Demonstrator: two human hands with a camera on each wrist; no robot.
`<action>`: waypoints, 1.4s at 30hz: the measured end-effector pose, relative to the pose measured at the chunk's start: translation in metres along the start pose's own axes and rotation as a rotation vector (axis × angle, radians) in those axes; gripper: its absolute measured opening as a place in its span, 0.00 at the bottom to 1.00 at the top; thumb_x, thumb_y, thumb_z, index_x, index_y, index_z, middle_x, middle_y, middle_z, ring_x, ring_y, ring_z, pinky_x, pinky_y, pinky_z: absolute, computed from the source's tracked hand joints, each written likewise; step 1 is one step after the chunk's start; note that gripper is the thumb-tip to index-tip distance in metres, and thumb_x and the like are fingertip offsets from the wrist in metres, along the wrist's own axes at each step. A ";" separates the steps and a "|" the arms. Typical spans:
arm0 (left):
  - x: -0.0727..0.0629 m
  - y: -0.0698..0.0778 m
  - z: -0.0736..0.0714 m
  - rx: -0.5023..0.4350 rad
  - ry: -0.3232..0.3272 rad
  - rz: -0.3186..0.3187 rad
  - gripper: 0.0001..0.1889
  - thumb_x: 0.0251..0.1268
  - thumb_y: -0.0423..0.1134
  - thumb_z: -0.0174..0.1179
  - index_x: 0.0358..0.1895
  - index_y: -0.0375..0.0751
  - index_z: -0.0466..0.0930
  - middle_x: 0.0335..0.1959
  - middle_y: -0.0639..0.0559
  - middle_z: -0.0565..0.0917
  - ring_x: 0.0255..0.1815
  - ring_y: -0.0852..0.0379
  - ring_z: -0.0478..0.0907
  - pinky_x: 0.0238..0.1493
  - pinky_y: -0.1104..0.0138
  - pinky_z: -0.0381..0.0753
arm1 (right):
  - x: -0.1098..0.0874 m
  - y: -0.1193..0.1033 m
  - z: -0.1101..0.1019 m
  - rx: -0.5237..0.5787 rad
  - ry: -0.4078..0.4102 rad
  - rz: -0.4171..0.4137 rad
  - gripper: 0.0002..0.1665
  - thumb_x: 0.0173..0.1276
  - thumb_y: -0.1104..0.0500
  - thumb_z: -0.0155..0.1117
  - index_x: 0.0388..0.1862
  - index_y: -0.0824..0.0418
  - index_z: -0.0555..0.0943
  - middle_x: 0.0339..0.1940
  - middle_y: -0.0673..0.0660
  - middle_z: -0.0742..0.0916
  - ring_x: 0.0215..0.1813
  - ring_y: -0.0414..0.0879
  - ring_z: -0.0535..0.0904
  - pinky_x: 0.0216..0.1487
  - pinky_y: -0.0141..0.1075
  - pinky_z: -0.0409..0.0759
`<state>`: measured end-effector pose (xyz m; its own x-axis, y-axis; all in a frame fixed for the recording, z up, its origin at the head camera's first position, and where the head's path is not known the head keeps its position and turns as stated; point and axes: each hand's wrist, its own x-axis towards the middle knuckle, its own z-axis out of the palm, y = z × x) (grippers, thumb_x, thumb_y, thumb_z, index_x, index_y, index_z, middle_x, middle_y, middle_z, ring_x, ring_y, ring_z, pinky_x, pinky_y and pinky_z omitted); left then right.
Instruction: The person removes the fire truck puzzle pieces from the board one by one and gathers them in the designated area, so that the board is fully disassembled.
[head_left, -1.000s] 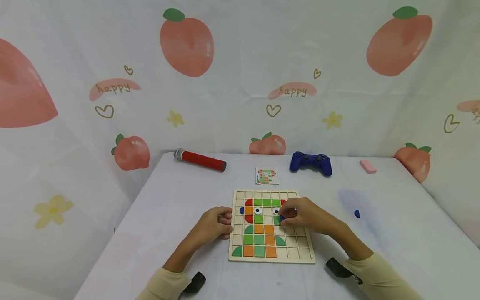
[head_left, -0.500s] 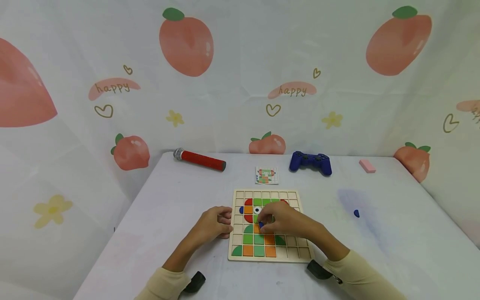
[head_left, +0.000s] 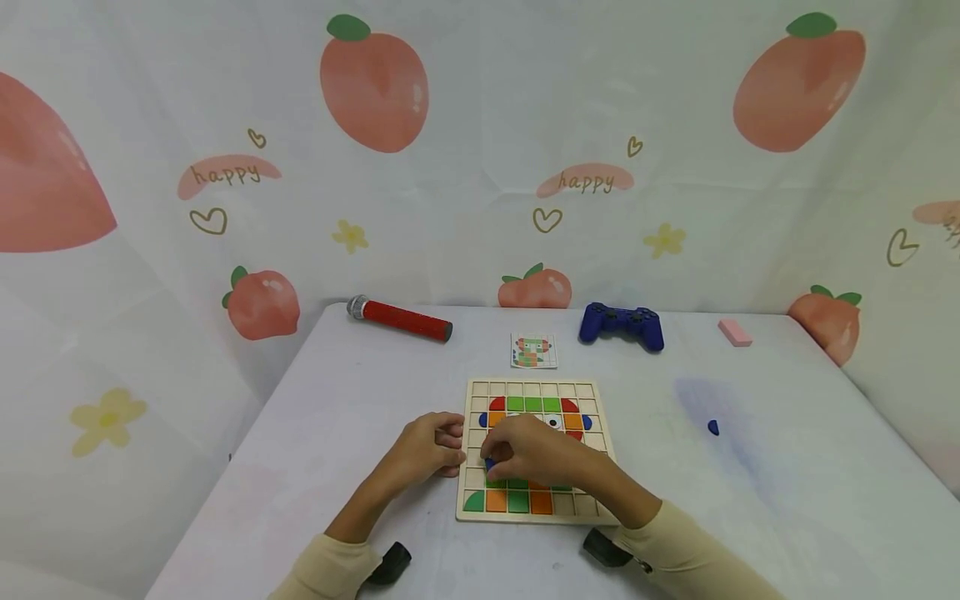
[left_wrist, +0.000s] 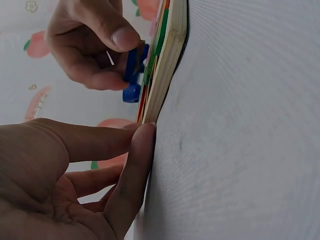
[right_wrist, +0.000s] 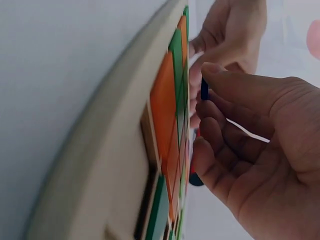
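A square wooden grid board [head_left: 585, 390] lies on the table, with red, green, orange and blue tiles and round eye tiles in its cells. My left hand [head_left: 427, 446] pinches the board's left edge between thumb and fingers, as the left wrist view shows up close. Over the board's left part, my right hand [head_left: 536, 450] pinches a small blue tile [head_left: 490, 463] between thumb and index finger. That tile appears edge-on in the right wrist view, just off the board's face. Several tiles beneath the right hand are hidden in the head view.
One loose blue tile [head_left: 713, 427] lies to the board's right. Behind the board is a printed pattern card [head_left: 533, 351]. Along the back stand a red microphone [head_left: 401, 321], a blue game controller [head_left: 621, 327] and a pink block [head_left: 735, 332].
My right hand has moved left across the board with the blue tile, from its right side to its left part. The left hand has kept its hold on the edge.
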<state>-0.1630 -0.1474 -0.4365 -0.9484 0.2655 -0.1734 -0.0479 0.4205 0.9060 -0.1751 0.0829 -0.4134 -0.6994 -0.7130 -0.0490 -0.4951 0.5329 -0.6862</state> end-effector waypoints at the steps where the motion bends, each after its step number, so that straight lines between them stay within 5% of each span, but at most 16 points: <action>1: 0.000 0.000 0.000 -0.001 0.000 0.000 0.30 0.63 0.24 0.71 0.69 0.27 0.75 0.51 0.43 0.82 0.48 0.52 0.82 0.40 0.62 0.93 | 0.002 -0.001 0.002 -0.003 -0.005 -0.003 0.11 0.68 0.56 0.79 0.47 0.56 0.89 0.36 0.42 0.85 0.39 0.35 0.78 0.44 0.27 0.82; 26: 0.003 -0.002 0.000 0.009 -0.012 0.008 0.29 0.64 0.22 0.67 0.69 0.27 0.75 0.50 0.43 0.82 0.45 0.52 0.82 0.39 0.62 0.93 | 0.015 -0.016 0.018 -0.010 -0.013 0.022 0.11 0.68 0.63 0.77 0.48 0.62 0.90 0.37 0.46 0.89 0.38 0.32 0.80 0.45 0.24 0.83; 42: 0.003 -0.003 0.000 0.022 -0.008 0.013 0.29 0.63 0.21 0.66 0.69 0.27 0.76 0.51 0.43 0.83 0.46 0.52 0.82 0.38 0.63 0.93 | 0.012 -0.014 0.018 0.000 0.010 -0.049 0.08 0.68 0.64 0.77 0.45 0.58 0.89 0.33 0.41 0.85 0.35 0.33 0.78 0.42 0.25 0.83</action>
<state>-0.1658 -0.1479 -0.4394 -0.9463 0.2779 -0.1649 -0.0287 0.4361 0.8995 -0.1675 0.0588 -0.4174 -0.6794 -0.7338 -0.0075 -0.5291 0.4969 -0.6879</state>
